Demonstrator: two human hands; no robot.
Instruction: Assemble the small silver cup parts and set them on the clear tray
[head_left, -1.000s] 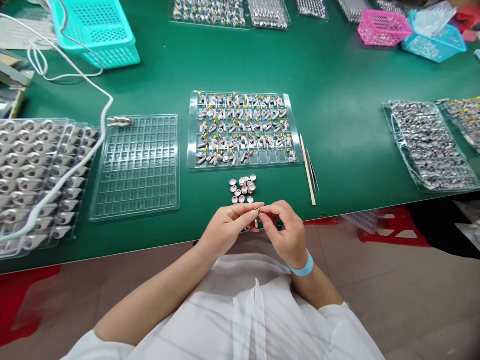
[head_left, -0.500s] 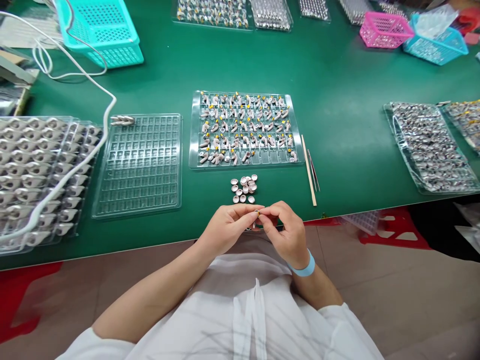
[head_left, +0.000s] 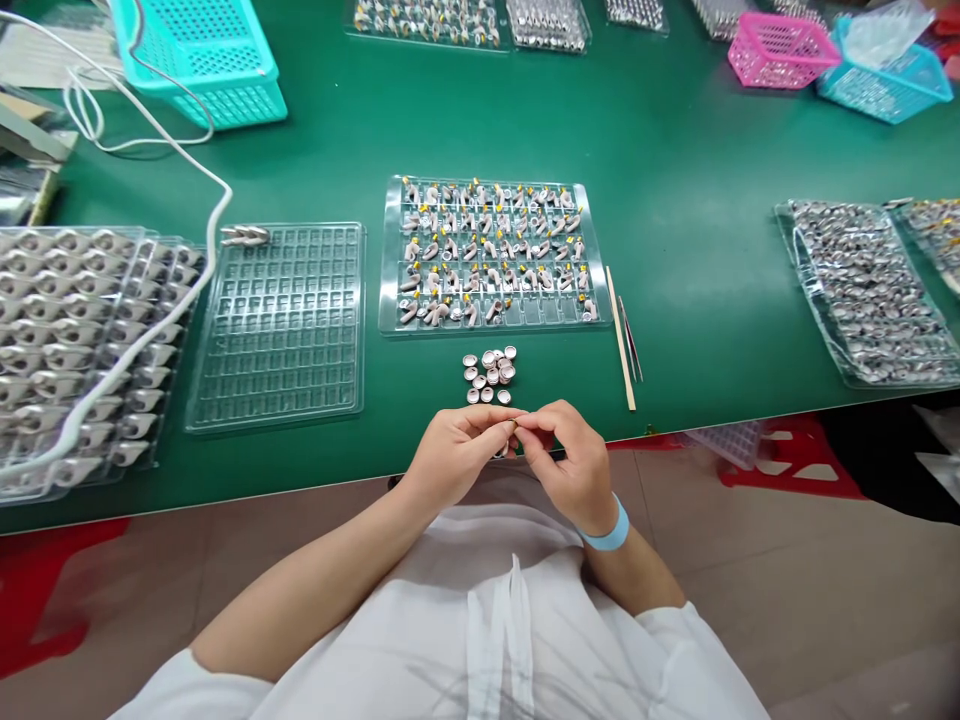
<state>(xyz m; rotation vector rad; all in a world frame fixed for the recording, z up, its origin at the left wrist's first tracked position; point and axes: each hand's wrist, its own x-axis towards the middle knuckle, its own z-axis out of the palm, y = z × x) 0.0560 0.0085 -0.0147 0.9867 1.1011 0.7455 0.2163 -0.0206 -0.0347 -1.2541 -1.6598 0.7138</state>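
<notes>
My left hand [head_left: 459,452] and my right hand [head_left: 570,462] meet at the table's front edge, fingertips pinched together. Between them is a small part with a yellow bit [head_left: 514,425], mostly covered by the fingers; its kind is hard to make out. Just beyond my hands lies a loose group of small round metal caps [head_left: 491,375], several of them touching or overlapping. Farther back sits a clear plastic tray [head_left: 551,313] with rows of small curved grey pieces with yellow tips; some pockets in its front row hold nothing.
Right of that tray lie a wooden stick [head_left: 621,340] and tweezers [head_left: 631,342]. A clear tray [head_left: 277,330] with a few metal pieces is at left, beside stacked filled trays [head_left: 67,350] crossed by a white cable [head_left: 221,215]. A turquoise basket [head_left: 255,100] stands behind; a bagged tray [head_left: 870,295] lies right.
Both hands keep nearly the same place and pinch. The yellow bit between the fingertips shows less than before. The whole view has shifted slightly.
</notes>
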